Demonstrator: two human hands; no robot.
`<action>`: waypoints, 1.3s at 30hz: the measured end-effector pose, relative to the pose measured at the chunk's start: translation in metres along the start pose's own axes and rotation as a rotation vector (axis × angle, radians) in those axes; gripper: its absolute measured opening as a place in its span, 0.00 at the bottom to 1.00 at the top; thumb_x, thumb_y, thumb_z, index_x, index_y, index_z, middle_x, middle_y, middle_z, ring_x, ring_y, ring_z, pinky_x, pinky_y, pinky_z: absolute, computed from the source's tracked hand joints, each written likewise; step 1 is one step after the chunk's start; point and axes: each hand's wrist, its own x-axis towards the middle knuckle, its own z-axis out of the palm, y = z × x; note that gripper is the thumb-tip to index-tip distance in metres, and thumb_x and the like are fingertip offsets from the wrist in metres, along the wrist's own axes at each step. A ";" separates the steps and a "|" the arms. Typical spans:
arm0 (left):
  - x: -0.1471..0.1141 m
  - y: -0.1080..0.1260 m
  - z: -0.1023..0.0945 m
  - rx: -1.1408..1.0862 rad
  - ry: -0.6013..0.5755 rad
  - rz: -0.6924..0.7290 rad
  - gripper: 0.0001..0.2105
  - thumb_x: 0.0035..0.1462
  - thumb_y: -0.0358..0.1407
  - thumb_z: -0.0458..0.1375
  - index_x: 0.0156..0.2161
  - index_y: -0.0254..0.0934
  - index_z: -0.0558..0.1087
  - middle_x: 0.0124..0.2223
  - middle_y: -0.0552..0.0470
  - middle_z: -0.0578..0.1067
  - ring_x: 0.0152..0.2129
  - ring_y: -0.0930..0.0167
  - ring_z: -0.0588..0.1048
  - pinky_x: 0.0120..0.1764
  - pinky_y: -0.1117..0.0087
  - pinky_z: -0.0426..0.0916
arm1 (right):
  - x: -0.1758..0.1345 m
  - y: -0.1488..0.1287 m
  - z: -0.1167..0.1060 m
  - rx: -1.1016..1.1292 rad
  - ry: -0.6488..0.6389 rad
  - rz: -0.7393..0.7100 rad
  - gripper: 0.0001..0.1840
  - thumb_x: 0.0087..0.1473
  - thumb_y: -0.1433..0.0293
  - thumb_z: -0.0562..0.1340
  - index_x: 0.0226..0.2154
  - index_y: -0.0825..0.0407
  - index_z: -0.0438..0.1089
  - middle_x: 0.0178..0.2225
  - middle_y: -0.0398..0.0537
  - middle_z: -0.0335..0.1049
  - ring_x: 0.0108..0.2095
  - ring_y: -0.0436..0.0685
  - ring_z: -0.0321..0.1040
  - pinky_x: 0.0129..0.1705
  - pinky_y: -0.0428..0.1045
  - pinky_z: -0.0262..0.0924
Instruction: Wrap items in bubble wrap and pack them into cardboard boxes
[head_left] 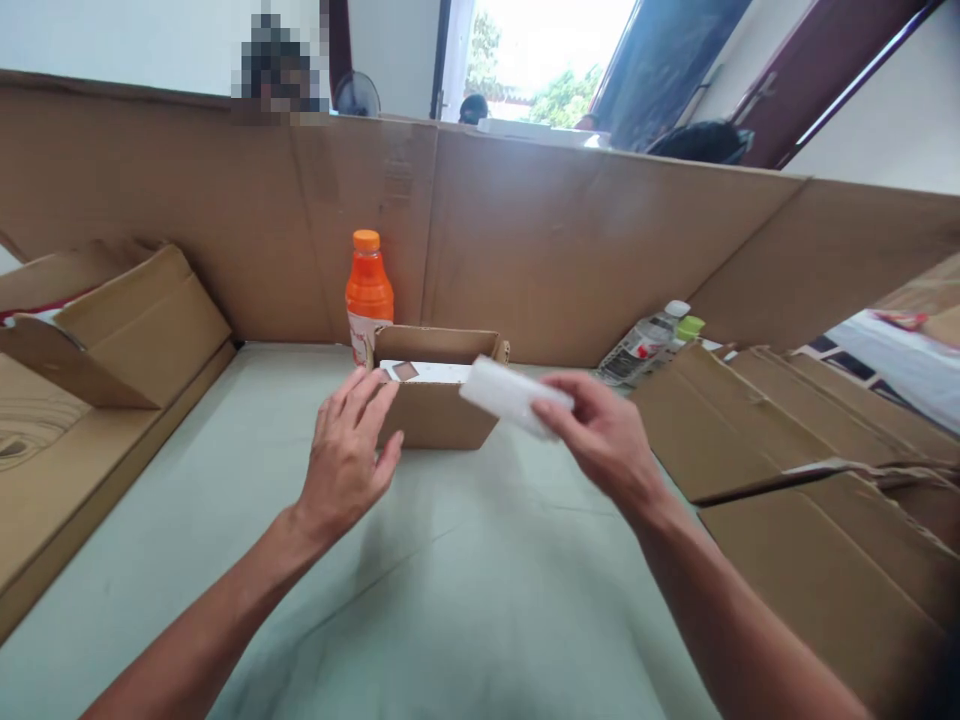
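Note:
Between thumb and fingers, my right hand [600,430] grips a white, slightly see-through flat rectangular piece [510,395]; motion blur hides what kind of thing it is. It is held in front of the right side of a small open cardboard box [442,415]. Inside that box a white flat item [442,372] with a brown square mark shows above the front wall. My left hand [352,440] is at the box's left front corner, fingers apart and holding nothing. Whether its fingertips touch the box I cannot tell.
An orange drink bottle [367,290] stands behind the small box. A clear bottle [645,342] leans at the right by a green cap [688,328]. Larger cardboard boxes flank both sides, and a tall cardboard wall [570,250] closes off the back. A person shows beyond it.

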 end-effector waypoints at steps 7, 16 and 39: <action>0.023 -0.018 0.034 0.099 0.114 0.053 0.16 0.58 0.22 0.51 0.47 0.35 0.73 0.41 0.46 0.77 0.51 0.59 0.71 0.53 0.53 0.64 | 0.114 -0.020 0.028 -0.949 -0.333 0.002 0.08 0.52 0.73 0.61 0.32 0.55 0.77 0.30 0.56 0.76 0.35 0.63 0.74 0.35 0.52 0.61; 0.027 -0.022 0.034 0.072 0.119 0.075 0.15 0.56 0.21 0.53 0.46 0.33 0.74 0.39 0.45 0.78 0.50 0.58 0.72 0.53 0.53 0.65 | 0.134 -0.022 0.056 -0.873 -0.788 0.025 0.08 0.49 0.75 0.61 0.30 0.56 0.76 0.29 0.54 0.76 0.29 0.56 0.71 0.29 0.47 0.57; -0.025 -0.036 0.036 -0.504 0.120 -0.624 0.31 0.57 0.36 0.61 0.65 0.49 0.59 0.67 0.45 0.59 0.60 0.58 0.65 0.56 0.53 0.67 | 0.012 0.059 0.006 -0.161 -0.028 0.075 0.19 0.57 0.61 0.60 0.48 0.53 0.73 0.40 0.51 0.77 0.33 0.55 0.71 0.35 0.50 0.64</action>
